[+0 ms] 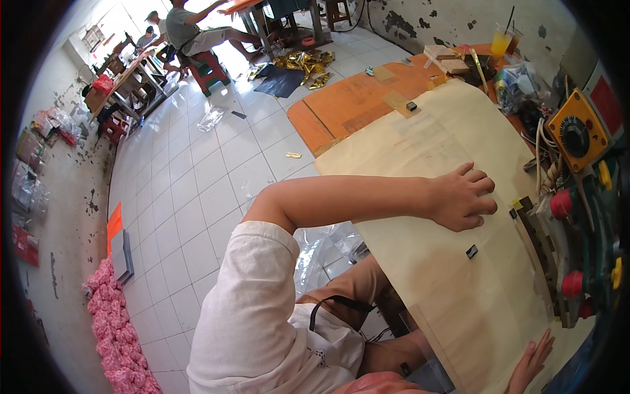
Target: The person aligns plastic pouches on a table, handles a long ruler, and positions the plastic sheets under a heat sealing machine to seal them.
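Note:
A large cream sheet (pixel 453 125) covers most of the orange-topped table in front of me. My left hand (pixel 462 197) rests palm down on it, its fingers spread and slightly bent, and no object shows in them. Just nearer than this hand, a small black piece (pixel 472 251) lies on the sheet. Another small dark piece (pixel 411 106) sits by the sheet's far edge. At the lower right, my right hand (pixel 531 361) is at the sheet with its fingers stretched out, partly cut off by the picture's lower edge.
A green machine with a yellow dial plate (pixel 577 131) and a red knob (pixel 562 204) flanks the table's right side. Cups of drink (pixel 501 43) and wood blocks (pixel 449 59) stand at the back. Pink bundles (pixel 118 322) line the left wall; a person (pixel 190 29) sits far off.

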